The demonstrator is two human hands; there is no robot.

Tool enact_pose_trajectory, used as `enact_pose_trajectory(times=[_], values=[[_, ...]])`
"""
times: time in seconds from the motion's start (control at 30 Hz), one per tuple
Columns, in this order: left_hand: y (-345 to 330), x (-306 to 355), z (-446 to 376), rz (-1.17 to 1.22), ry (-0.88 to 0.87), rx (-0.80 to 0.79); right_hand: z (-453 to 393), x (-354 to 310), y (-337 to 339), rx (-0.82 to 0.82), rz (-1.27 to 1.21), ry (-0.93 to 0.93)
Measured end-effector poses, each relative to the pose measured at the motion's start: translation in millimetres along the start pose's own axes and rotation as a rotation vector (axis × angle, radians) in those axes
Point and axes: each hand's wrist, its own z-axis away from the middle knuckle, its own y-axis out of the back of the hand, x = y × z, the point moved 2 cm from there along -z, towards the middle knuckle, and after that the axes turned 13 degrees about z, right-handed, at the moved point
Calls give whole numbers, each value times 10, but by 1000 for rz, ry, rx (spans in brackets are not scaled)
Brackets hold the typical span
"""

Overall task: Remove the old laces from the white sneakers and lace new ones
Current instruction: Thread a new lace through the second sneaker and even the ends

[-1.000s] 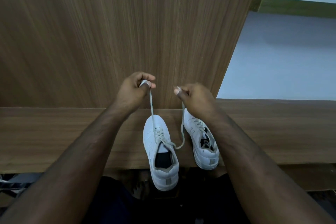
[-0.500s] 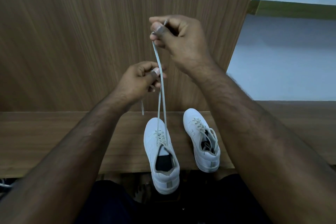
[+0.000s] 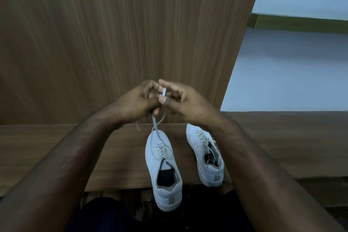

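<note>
**Hands drop and meet above the toe**

Our right hand (image 3: 183,103) has come down to join the left hand (image 3: 137,102), both pinching the lace (image 3: 164,92) above the left sneaker (image 3: 162,164). We should keep both ends even, pulling gently so the eyelets stay snug.

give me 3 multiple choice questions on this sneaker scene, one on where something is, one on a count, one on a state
1. Where do the hands meet?
A. above the near sneaker's toe
B. inside the far sneaker
C. under the ledge

2. How many sneakers stand on the wooden ledge?
A. one
B. two
C. three

3. The lace of the left sneaker is:
A. pulled out entirely
B. lying flat on the ledge
C. threaded and held up by both hands

Answers:
1 A: left hand and right hand join above the left sneaker.
2 B: it and the right sneaker on the wooden ledge.
3 C: lace rises from the eyelets to the fingers.
</note>
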Motion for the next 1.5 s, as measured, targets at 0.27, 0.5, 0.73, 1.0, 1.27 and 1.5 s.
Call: enact_pose_trajectory(times=[0.27, 0.5, 0.73, 1.0, 1.27, 1.5], values=[[-113, -40, 199, 1, 51, -36, 188, 173, 22, 31, -92, -105], [-143, 170, 293, 42, 46, -28, 271, -80, 104, -40, -54, -70], [-132, 336, 383, -21, 66, 7, 408, -236, 242, 77, -85, -159], [-47, 572, 375, -277, 34, 142, 452, -702, 492, 168, 104, -63], [-115, 919, 521, 550, 150, 183, 495, -966, 539, 227, -137, -58], [-206, 1000, 616, 577, 137, 121, 508, -979, 542, 275, -204, -72]])
